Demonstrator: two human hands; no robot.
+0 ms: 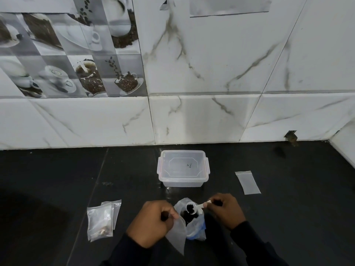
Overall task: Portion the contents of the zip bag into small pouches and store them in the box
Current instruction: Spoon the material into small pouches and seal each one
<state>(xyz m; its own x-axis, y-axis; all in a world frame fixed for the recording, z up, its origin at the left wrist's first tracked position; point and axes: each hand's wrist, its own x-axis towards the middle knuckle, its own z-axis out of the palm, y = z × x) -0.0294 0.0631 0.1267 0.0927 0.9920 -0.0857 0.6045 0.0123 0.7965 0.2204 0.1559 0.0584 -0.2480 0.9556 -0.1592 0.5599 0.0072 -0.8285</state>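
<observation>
The right hand (pixel 225 210) pinches the handle of a small white plastic scoop (pixel 192 207), its bowl loaded with dark pieces and held just above the open crinkled clear zip bag (pixel 198 224). The left hand (pixel 151 223) grips the mouth of a small frosted plastic pouch (pixel 176 235), which hangs beside the bag. To pour cleanly, the pouch mouth should be spread wide and brought under the scoop, then the scoop tipped slowly. Beyond stands the clear rectangular plastic box (pixel 183 169), apparently still lidded, so it needs opening first. A pile of small pouches (pixel 102 219) lies left, a flat empty pouch (pixel 247 182) right, on the black countertop (pixel 57 189).
</observation>
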